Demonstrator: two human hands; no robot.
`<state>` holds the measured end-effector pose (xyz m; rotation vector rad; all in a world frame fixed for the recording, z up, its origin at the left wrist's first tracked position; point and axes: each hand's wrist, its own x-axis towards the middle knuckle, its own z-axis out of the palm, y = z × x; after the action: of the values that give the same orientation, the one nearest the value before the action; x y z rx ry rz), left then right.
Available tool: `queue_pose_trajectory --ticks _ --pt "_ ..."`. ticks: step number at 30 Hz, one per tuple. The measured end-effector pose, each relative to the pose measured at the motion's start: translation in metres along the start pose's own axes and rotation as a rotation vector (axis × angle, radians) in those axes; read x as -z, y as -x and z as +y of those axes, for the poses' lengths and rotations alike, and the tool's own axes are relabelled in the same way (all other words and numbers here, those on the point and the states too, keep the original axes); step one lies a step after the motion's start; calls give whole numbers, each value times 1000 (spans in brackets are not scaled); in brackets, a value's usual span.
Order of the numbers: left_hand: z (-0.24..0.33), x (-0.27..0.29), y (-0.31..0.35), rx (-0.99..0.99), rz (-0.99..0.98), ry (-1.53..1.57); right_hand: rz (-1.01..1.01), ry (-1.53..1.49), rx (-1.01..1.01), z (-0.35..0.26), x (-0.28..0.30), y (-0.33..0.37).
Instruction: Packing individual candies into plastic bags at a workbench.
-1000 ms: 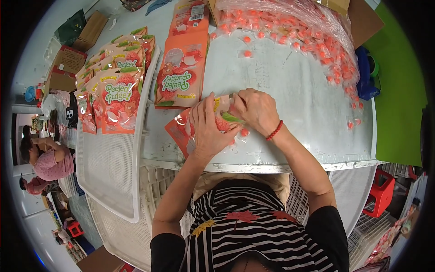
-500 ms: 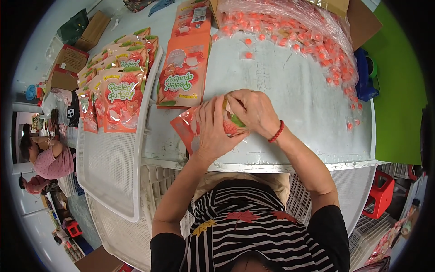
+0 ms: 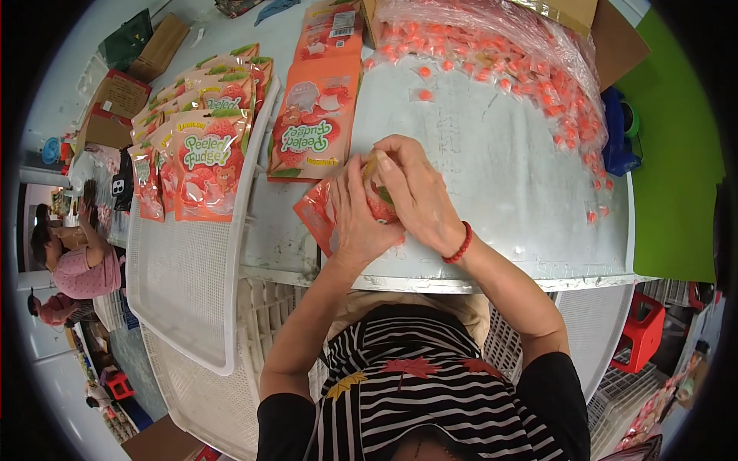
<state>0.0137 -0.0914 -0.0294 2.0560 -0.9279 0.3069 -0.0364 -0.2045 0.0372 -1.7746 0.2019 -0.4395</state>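
A printed red and pink candy pouch [image 3: 314,213] lies tilted under my hands near the table's front edge. My left hand [image 3: 358,219] is wrapped over its middle, fingers pointing away from me. At the pouch's upper right edge my right hand [image 3: 419,192] is closed, thumb and fingers pinching that edge. Both hands hide much of the pouch, so I cannot tell whether its mouth is sealed. Just beyond them lies a stack of flat pouches [image 3: 314,115] of the same print. A red bead bracelet [image 3: 461,243] circles my right wrist.
Left of the table, a white mesh tray [image 3: 181,269] holds several filled pouches [image 3: 209,165]. Wrapped orange-red candies [image 3: 550,100] spread from a plastic-lined carton across the far right. A blue tape dispenser [image 3: 617,134] stands at the right edge. People work at far left.
My right hand has slid slightly left along the pouch's edge and turned more upright. My left hand has shifted little and keeps its hold. The pouch has moved slightly.
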Motion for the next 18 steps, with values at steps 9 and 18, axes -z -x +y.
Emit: queue_pose_trajectory --ticks 9,18 --pt "5 16 -16 89 72 275 132 -9 156 13 19 -21" --pt "4 53 -36 133 178 285 2 883 332 70 14 33"
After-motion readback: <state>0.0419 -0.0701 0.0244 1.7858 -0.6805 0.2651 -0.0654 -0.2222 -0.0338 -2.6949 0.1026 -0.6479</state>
